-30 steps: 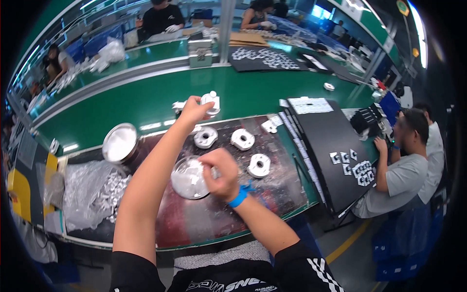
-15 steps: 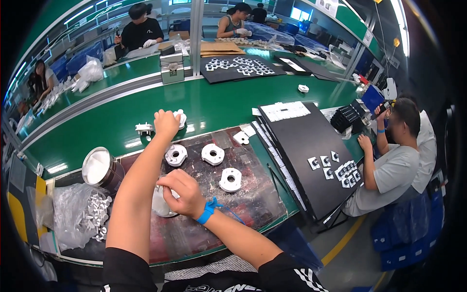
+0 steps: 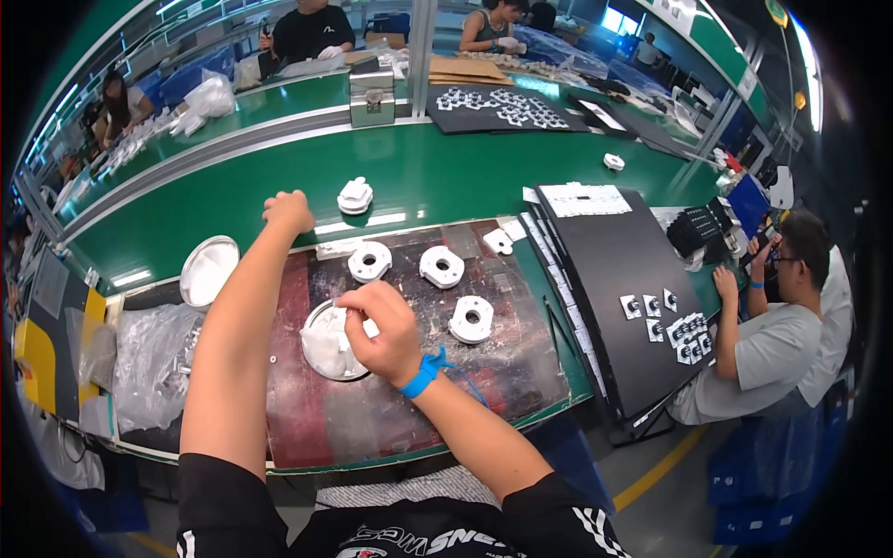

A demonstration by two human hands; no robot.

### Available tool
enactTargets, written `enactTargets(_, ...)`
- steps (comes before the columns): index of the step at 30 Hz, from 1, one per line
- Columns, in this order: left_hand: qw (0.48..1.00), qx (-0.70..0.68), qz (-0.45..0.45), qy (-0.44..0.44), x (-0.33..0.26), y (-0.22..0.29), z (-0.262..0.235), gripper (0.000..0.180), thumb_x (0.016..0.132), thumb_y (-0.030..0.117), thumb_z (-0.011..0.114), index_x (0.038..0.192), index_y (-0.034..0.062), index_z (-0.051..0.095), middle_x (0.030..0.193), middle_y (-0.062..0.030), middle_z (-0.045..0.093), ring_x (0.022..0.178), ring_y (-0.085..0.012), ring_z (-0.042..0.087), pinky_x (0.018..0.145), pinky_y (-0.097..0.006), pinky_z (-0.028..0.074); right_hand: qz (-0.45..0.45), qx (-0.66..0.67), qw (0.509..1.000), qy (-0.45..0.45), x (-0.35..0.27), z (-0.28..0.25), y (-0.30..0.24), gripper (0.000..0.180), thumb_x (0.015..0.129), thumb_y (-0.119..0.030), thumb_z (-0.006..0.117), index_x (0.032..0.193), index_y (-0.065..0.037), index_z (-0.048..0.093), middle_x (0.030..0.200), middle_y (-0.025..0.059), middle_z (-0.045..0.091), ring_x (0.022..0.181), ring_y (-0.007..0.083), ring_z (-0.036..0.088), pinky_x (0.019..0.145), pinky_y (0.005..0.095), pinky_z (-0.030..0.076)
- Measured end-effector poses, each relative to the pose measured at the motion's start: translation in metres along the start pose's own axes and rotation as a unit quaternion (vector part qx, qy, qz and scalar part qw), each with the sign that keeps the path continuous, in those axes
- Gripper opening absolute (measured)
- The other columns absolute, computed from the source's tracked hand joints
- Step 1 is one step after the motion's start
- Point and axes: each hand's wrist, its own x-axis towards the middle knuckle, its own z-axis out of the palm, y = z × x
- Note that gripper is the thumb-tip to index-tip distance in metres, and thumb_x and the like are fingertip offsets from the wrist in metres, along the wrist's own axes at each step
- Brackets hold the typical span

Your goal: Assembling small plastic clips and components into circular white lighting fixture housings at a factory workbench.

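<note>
R hand (image 3: 379,333) sits over the shallow metal dish (image 3: 327,340) on the worn dark mat (image 3: 391,409), fingers curled together, pinching smth small and white at the tips; can't tell exactly what, looks like paste or a scrap. Blue wristband (image 3: 423,374) on that wrist. Dish is directly under/just left of the knuckles, touching or nearly so, white residue inside.

L hand (image 3: 288,210) stretched well fwd past the mat's far edge onto the green bench (image 3: 437,177), closed in a loose fist, nothing visible in it; can't tell if it holds anything. Nearest part to it: white stacked piece (image 3: 355,195), just to its right, not touching.

Key geometry: three white ring-shaped parts lie beyond and to the right of the R hand, in a rough arc – one (image 3: 369,261) dead ahead and near, one (image 3: 441,266) further right, one (image 3: 472,319) level w/ the hand on its right. All flat, holes up, no long axis to speak of. R hand clearly nearer to all three; L arm lies alongside the dish on its left.

Also: second round white lid (image 3: 208,270) at left edge of mat, clear plastic bag (image 3: 149,363) beside it. Co-worker (image 3: 772,344) seated at right by a black board (image 3: 623,279) w/ small white bits
</note>
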Motion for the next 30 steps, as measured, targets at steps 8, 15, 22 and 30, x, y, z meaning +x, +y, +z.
enactTargets(8, 0.964, 0.039, 0.119, 0.236, -0.014, 0.005, 0.000, 0.037, 0.079, 0.013, 0.066, 0.114, 0.0060, 0.059, 0.115, -0.0210, 0.055, 0.106, -0.0418, 0.055, 0.083, -0.049, 0.054, 0.009, -0.006, 1.000, 0.011, -0.002, -0.009, 0.002, 0.017, 0.076, 0.009, 0.058, 0.087, -0.003, 0.065, 0.078, 0.0091, 0.061, 0.067, 0.0226, 0.058, 0.059, 0.0319, 0.047)
enactTargets(15, 0.795, -0.524, 0.276, 0.130, -0.154, 0.015, -0.066, 0.034, 0.084, 0.019, 0.071, 0.111, 0.0122, 0.052, 0.094, -0.0084, 0.060, 0.076, -0.0172, 0.055, 0.065, -0.030, 0.046, 0.054, 0.001, 0.998, 0.031, -0.003, -0.018, 0.004, 0.015, 0.081, 0.008, 0.057, 0.089, -0.002, 0.064, 0.081, 0.0088, 0.060, 0.068, 0.0185, 0.058, 0.060, 0.0283, 0.047)
enactTargets(22, 0.573, -0.799, 0.182, 0.000, -0.233, -0.055, -0.005, 0.032, 0.094, 0.032, 0.055, 0.117, 0.0112, 0.047, 0.102, -0.0086, 0.063, 0.083, -0.0152, 0.065, 0.059, -0.024, 0.047, 0.049, -0.005, 0.999, 0.014, 0.003, -0.006, -0.002, 0.012, 0.084, 0.005, 0.058, 0.091, -0.002, 0.065, 0.081, 0.0078, 0.060, 0.068, 0.0164, 0.056, 0.059, 0.0268, 0.044)
enactTargets(30, 0.522, -0.826, 0.207, 0.042, -0.246, -0.090, 0.024, 0.047, 0.087, 0.042, 0.060, 0.116, 0.0084, 0.047, 0.104, -0.0136, 0.063, 0.082, -0.0190, 0.066, 0.063, -0.024, 0.051, 0.129, -0.003, 0.991, -0.044, 0.075, 0.036, 0.005, 0.012, 0.087, -0.005, 0.064, 0.098, -0.002, 0.065, 0.085, 0.0043, 0.063, 0.072, 0.0101, 0.056, 0.061, 0.0248, 0.044)
